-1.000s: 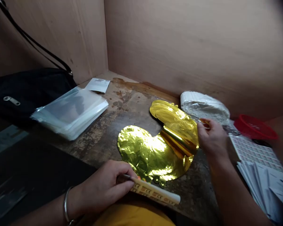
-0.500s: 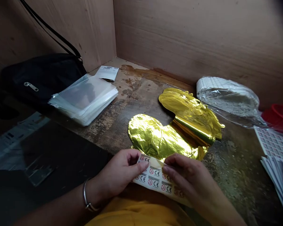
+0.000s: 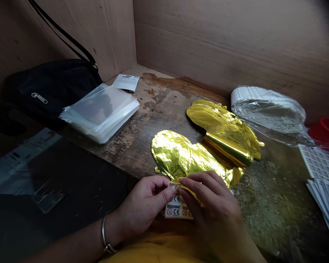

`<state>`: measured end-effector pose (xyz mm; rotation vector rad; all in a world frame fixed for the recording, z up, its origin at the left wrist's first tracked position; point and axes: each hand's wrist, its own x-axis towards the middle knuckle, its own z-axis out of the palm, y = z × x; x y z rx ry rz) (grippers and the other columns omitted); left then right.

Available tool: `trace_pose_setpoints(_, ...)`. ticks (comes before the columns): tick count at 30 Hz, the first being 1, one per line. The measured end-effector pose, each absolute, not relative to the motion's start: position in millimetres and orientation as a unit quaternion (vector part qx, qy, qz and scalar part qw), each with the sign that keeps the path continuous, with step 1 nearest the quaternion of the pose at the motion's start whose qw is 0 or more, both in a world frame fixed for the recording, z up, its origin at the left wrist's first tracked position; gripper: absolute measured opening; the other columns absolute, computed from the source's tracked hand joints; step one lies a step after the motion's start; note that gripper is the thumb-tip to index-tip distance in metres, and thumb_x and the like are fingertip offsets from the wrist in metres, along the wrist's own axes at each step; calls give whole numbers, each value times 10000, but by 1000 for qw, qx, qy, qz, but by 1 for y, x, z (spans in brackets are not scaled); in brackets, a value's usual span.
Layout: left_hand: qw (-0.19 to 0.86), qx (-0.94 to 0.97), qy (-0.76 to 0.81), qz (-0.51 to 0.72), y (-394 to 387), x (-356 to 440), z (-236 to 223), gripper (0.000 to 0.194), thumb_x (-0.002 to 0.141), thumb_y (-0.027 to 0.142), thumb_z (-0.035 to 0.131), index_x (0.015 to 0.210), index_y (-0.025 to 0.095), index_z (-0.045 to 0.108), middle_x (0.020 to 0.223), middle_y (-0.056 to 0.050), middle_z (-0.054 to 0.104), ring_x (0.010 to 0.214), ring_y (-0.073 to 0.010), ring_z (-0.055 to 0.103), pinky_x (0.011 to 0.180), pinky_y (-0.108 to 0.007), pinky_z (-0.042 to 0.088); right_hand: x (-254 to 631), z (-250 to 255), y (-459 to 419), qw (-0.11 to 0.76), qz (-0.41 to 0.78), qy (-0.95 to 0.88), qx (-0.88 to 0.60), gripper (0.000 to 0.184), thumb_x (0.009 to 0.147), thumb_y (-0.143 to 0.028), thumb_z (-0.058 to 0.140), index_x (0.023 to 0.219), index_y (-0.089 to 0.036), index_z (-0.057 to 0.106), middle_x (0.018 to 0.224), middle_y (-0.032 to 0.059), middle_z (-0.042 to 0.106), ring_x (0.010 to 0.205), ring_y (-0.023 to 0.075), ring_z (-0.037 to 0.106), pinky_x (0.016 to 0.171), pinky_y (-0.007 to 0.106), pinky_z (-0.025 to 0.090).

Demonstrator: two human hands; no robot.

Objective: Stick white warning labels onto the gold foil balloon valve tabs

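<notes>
My left hand [image 3: 150,201] grips a small sheet of stickers [image 3: 176,212] by its left edge, thumb on top. CE marks and red crossed-out circles are printed on the sheet. My right hand [image 3: 215,204] is closed in a pinch at the sheet's upper edge, close to my left thumb, and covers much of the sheet. A narrow folded or lifted strip shows between the two sets of fingertips. Just beyond my hands lie gold foil balloons [image 3: 186,153], flat and overlapping, one curled over in the middle.
A stack of clear plastic sleeves [image 3: 101,113] lies at left before a black bag [image 3: 52,91]. Behind it is a white printed card [image 3: 127,82]. At right are a plastic-wrapped white bundle [image 3: 268,109], a red basket [image 3: 326,133], printed sheets [image 3: 319,162] and folded papers [image 3: 325,204].
My right hand has moved left along the sticker sheet to its upper edge near my left thumb. The sheet is more covered now. The view has shifted slightly.
</notes>
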<state>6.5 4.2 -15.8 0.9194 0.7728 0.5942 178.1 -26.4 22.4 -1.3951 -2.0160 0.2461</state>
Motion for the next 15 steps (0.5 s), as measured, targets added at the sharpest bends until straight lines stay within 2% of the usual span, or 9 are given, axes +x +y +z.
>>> trace_pose_setpoints(5, 790, 426, 343, 278, 3, 5, -17, 253, 872, 384, 650, 847, 132, 650, 781, -3, 598, 717, -115, 512, 674, -219, 428, 180, 18, -30, 346, 49, -781, -518, 211, 830, -74, 669, 1004, -194, 680, 892, 56, 713, 795, 197, 566, 705, 354, 474)
trace_pose_setpoints(10, 791, 409, 356, 285, 2, 7, -20, 260, 866, 390, 656, 819, 135, 640, 746, 4, 591, 683, -108, 507, 644, -210, 415, 182, 11, -35, 325, -35, -804, -496, 324, 801, -26, 675, 1091, -171, 678, 998, 86, 747, 883, 238, 587, 772, 399, 445)
trace_pose_setpoints(15, 791, 400, 370, 279, 3, 8, -19, 313, 847, 440, 665, 809, 130, 648, 735, -6, 598, 668, -114, 512, 634, -218, 419, 181, 6, -33, 330, -37, -799, -501, 336, 792, -26, 685, 1093, -175, 680, 1047, 88, 748, 913, 243, 601, 801, 408, 445)
